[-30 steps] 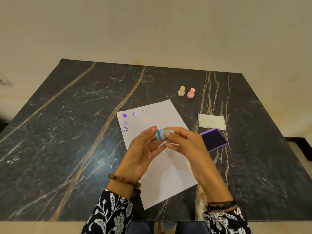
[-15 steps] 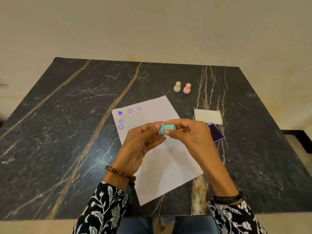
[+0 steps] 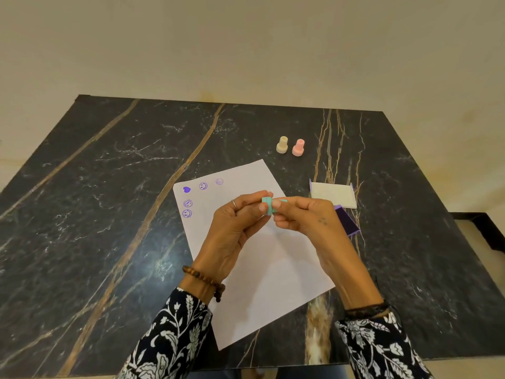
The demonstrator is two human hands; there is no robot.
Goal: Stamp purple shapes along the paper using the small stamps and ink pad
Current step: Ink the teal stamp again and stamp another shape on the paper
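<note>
A small teal stamp [image 3: 269, 205] lies sideways in the air above the white paper [image 3: 262, 274], pinched from both ends. My left hand [image 3: 235, 231] pinches its wide base with thumb and fingertips. My right hand [image 3: 306, 218] grips its handle end. The paper carries a purple heart [image 3: 186, 189] and several purple smiley prints [image 3: 187, 213] near its far left corner. The purple ink pad [image 3: 346, 220] lies open to the right, partly hidden behind my right hand.
A cream stamp [image 3: 282, 145] and a pink stamp [image 3: 298, 147] stand upright beyond the paper. The ink pad's lid [image 3: 333, 194] lies next to the pad, white inside up. All rests on a dark marble table [image 3: 90, 214] against a beige wall.
The teal stamp's wide base has closed up against its body between my hands. My hands stay at the same spot over the paper. The head camera has shifted slightly.
</note>
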